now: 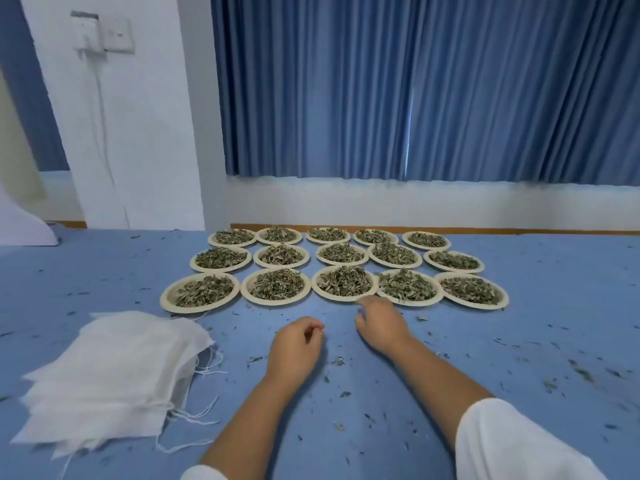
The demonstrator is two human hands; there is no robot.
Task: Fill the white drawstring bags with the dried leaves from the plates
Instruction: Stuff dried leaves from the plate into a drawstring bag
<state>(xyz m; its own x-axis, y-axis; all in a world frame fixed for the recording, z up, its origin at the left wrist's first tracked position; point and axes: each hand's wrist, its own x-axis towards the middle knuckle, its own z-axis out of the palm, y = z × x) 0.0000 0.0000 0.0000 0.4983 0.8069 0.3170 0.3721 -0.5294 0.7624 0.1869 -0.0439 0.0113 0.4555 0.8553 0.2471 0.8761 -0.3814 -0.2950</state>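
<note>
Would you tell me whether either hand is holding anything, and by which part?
Nothing is held: the left hand rests loosely curled, and the right hand lies by a plate.

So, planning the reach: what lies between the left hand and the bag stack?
Head view: blue surface, a few leaf crumbs, the bags' loose drawstrings.

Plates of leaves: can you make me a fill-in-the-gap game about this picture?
The plates stand in ___ rows of five.
The pile of bags lies to the ___ of the left hand.
The curtain behind the plates is ___.
Missing words: three, left, blue.
</note>
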